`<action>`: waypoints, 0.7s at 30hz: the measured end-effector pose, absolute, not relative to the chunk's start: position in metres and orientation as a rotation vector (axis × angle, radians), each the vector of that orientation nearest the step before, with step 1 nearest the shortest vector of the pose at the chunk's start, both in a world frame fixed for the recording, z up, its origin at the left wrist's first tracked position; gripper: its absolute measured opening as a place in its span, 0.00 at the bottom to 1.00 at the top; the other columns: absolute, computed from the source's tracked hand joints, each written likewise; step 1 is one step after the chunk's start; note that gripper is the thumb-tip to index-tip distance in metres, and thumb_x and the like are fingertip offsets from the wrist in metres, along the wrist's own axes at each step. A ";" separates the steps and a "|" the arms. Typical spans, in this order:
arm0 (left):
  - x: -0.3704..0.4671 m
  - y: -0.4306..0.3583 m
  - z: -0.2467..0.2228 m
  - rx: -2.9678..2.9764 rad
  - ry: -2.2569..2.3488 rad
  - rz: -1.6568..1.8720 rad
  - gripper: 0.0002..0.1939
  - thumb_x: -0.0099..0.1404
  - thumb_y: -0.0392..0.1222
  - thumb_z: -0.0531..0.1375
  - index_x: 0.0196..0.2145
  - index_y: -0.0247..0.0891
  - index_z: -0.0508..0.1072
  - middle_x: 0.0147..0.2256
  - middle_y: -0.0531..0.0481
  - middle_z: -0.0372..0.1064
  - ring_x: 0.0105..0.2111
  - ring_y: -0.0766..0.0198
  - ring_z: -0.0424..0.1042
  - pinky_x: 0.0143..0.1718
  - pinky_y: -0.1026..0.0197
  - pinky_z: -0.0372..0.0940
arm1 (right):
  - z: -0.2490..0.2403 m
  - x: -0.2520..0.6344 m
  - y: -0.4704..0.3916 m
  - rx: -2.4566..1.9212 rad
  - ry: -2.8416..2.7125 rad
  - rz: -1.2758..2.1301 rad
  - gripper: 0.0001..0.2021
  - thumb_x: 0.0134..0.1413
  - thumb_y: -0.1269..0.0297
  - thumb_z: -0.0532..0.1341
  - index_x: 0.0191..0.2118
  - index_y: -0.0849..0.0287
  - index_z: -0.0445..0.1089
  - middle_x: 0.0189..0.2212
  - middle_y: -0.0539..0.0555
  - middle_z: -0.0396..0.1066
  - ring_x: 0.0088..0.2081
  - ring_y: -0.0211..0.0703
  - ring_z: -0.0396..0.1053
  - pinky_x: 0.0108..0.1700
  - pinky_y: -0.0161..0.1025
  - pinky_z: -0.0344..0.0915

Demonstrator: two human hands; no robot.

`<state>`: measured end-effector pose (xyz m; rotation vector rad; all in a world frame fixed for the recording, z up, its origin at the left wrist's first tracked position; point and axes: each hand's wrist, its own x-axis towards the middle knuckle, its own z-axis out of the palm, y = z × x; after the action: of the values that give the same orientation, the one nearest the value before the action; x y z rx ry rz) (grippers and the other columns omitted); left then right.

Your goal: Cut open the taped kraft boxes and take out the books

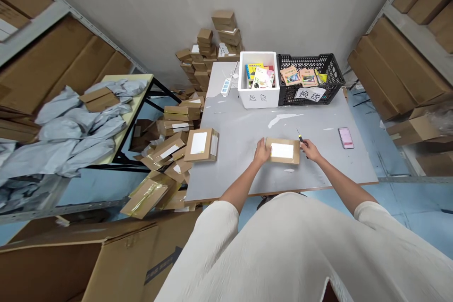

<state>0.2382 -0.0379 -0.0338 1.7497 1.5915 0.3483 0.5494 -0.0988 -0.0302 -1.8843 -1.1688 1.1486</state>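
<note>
A small cardboard box (296, 153) with a white label on top lies near the front edge of the grey table (233, 127). My left hand (262, 152) grips its left end. At the right end, my right hand (310, 150) is closed around a small knife (300, 138) with a black and yellow handle, its thin tip pointing up and away from me. That hand is beside or against the box's right edge. Another labelled cardboard box (202, 145) sits at the table's left edge.
A white bin (259, 98) and a black crate (310, 92) holding booklets stand at the back. A phone (346, 138) lies right, a power strip (225, 87) back left. Boxes (152, 193) pile left of the table; grey bags (60, 127) cover a side table.
</note>
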 end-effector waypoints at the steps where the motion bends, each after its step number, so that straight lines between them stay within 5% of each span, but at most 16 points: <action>1: 0.238 -0.039 -0.035 1.724 1.580 0.345 0.40 0.76 0.49 0.58 0.78 0.33 0.52 0.75 0.28 0.56 0.73 0.44 0.63 0.70 0.45 0.64 | -0.033 0.550 -0.101 -1.890 -1.144 1.154 0.20 0.66 0.47 0.61 0.55 0.54 0.70 0.52 0.59 0.81 0.49 0.50 0.82 0.46 0.47 0.79; 4: 0.235 -0.047 -0.037 1.672 1.530 0.294 0.49 0.71 0.53 0.65 0.79 0.35 0.48 0.76 0.27 0.54 0.74 0.40 0.61 0.70 0.43 0.64 | -0.039 0.553 -0.111 -1.909 -1.119 1.184 0.19 0.67 0.46 0.61 0.54 0.53 0.70 0.53 0.59 0.80 0.47 0.50 0.83 0.43 0.45 0.78; 8: 0.231 -0.053 -0.034 1.642 1.364 0.256 0.63 0.60 0.50 0.75 0.80 0.41 0.42 0.69 0.32 0.67 0.65 0.42 0.72 0.63 0.46 0.70 | -0.043 0.553 -0.117 -1.916 -1.089 1.296 0.20 0.67 0.46 0.62 0.55 0.53 0.69 0.49 0.59 0.82 0.43 0.49 0.83 0.39 0.43 0.78; 11: 0.231 -0.052 -0.033 1.643 1.309 0.258 0.65 0.60 0.48 0.76 0.80 0.40 0.40 0.65 0.37 0.73 0.62 0.45 0.75 0.61 0.48 0.72 | -0.044 0.550 -0.112 -1.862 -1.094 1.292 0.21 0.67 0.45 0.62 0.55 0.52 0.69 0.47 0.57 0.82 0.44 0.49 0.82 0.41 0.44 0.79; 15: 0.230 -0.052 -0.034 1.692 1.322 0.233 0.68 0.61 0.46 0.77 0.81 0.34 0.36 0.68 0.31 0.67 0.66 0.42 0.71 0.65 0.48 0.69 | -0.044 0.547 -0.104 -1.815 -1.102 1.220 0.19 0.66 0.44 0.62 0.53 0.51 0.69 0.45 0.55 0.81 0.49 0.49 0.80 0.46 0.47 0.81; 21: 0.228 -0.060 -0.038 1.635 1.342 0.186 0.58 0.70 0.44 0.69 0.81 0.42 0.33 0.59 0.39 0.78 0.54 0.47 0.80 0.56 0.49 0.74 | -0.044 0.543 -0.106 -1.991 -1.130 1.214 0.20 0.68 0.45 0.58 0.56 0.52 0.67 0.47 0.58 0.81 0.43 0.48 0.80 0.41 0.46 0.80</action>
<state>0.2276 -0.0599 -0.0381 1.6350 1.3423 0.1863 0.5432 -0.1063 -0.0436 -1.9915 -1.1302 1.2141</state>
